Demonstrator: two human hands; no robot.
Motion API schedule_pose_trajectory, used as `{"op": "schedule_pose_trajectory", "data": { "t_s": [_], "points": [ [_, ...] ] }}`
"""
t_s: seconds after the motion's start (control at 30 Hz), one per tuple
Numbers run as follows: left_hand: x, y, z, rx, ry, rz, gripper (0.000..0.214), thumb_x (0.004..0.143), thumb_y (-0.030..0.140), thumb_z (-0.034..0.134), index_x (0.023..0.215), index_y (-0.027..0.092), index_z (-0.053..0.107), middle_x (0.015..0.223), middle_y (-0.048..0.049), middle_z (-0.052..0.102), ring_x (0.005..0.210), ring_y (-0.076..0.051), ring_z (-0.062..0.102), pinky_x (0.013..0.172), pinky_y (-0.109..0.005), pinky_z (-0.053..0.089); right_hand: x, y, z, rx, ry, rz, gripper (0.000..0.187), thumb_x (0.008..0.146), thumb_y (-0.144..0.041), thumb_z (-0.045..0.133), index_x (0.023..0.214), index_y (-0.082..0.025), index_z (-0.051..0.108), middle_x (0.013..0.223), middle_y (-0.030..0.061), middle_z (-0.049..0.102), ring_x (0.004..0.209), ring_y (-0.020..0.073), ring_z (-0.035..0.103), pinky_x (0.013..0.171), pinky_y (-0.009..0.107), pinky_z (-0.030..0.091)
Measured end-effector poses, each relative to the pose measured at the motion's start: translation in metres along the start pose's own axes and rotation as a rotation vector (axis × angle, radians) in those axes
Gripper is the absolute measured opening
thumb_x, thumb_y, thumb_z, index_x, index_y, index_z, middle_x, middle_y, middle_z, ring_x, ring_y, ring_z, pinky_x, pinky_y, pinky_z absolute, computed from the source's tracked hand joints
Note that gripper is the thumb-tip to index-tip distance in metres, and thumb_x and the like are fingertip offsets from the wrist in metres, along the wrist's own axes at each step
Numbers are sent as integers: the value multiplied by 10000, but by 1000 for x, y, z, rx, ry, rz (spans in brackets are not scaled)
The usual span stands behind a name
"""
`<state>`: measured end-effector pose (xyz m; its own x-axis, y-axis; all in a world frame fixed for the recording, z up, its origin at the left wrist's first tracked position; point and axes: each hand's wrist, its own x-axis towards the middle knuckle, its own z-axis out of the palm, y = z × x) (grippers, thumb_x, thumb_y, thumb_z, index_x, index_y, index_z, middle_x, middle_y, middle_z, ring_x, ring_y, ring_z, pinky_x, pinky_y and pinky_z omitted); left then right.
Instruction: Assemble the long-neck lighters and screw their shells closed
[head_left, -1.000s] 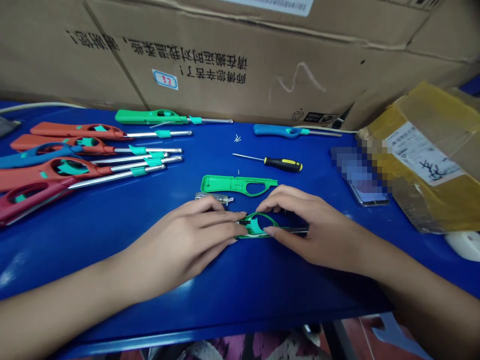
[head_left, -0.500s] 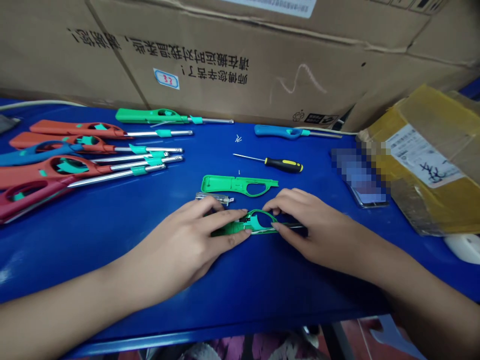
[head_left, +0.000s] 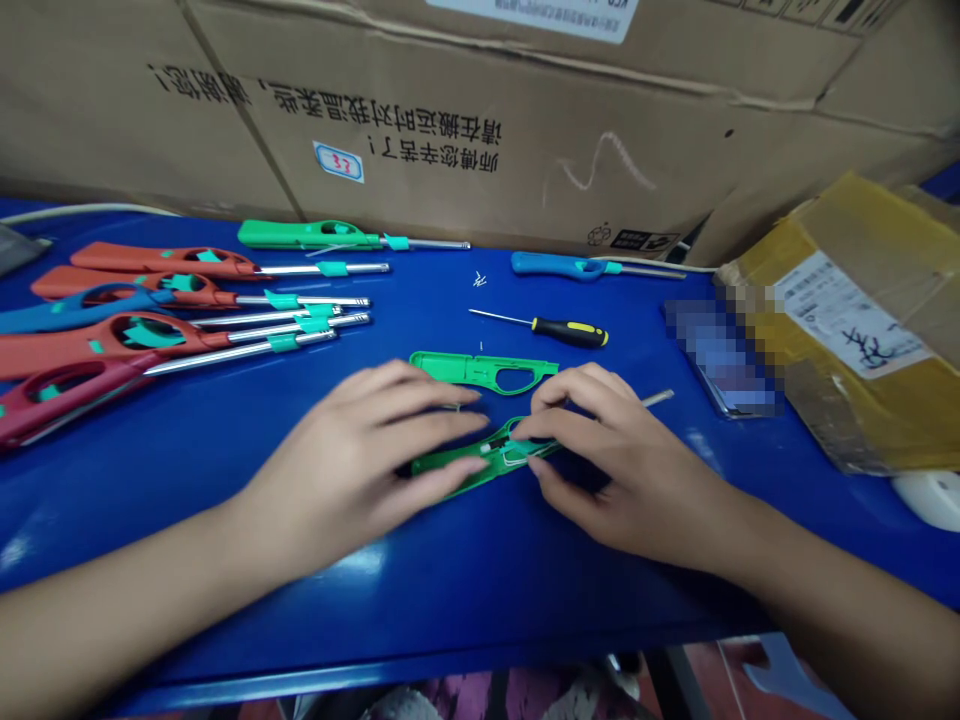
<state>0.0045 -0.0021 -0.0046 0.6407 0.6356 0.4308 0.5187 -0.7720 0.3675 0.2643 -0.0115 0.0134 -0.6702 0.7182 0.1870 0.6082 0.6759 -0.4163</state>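
Observation:
An opened green gas lighter shell (head_left: pixel 452 478) lies aslant on the table between my hands, its inner parts exposed. Stretched fingers spread over its handle end, with the thumb near its lower edge: that is my left hand (head_left: pixel 364 455). My right hand (head_left: pixel 615 455) closes index finger and thumb around the trigger area, where a teal trigger and a thin white wire show. A metal tube (head_left: pixel 658 398) sticks out beyond the right knuckles. Just behind lies the matching green half shell (head_left: pixel 457 368). The clear gas tank is mostly covered by my left hand.
A black and yellow screwdriver (head_left: pixel 570 331) lies behind the half shell, near tiny screws (head_left: pixel 479 280). Several assembled lighters (head_left: pixel 165 335) lie at left; a green one (head_left: pixel 311 235) and a blue one (head_left: pixel 559 265) lie farther back. A phone (head_left: pixel 724 365) and a taped carton (head_left: pixel 847 300) stand at right.
The opened lighter has turned, its tube end swinging away from me. My left fingers have straightened and loosened over the handle; the right fingers have shifted onto the trigger area.

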Motion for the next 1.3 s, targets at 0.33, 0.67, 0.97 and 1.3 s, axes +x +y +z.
{"op": "schedule_pose_trajectory", "data": {
  "t_s": [0.33,0.67,0.97,1.3],
  "points": [
    [5,-25,-17,169,-191,-139,222,967,369,614,1100,218,705,1022,-63,664,964,-261,610,857,-411,457,2,1,7,-5,-106,-92,164,1009,-220,522,1030,-196,684,1109,70,580,1062,200,510,926,382,374],
    [2,-24,-8,175,-173,-124,185,996,313,569,1116,221,675,1059,-66,616,961,-246,584,848,-399,490,4,1,12,-18,-110,-98,180,1030,-227,498,1072,-184,668,1115,77,583,1077,203,508,929,371,359],
    [1,-4,-9,122,-174,-167,181,1014,343,544,1004,179,618,955,-55,671,910,-251,622,819,-418,501,5,-5,14,-4,-124,-21,100,993,-166,525,1044,-190,607,1107,53,568,1068,204,511,938,385,348],
    [-14,24,-7,2,-281,-195,220,1028,317,511,1050,188,687,943,-62,682,850,-213,661,787,-365,558,8,-6,18,72,-139,78,118,967,-124,522,1042,-213,545,1133,54,550,1115,215,510,951,382,376]
  ]
}}
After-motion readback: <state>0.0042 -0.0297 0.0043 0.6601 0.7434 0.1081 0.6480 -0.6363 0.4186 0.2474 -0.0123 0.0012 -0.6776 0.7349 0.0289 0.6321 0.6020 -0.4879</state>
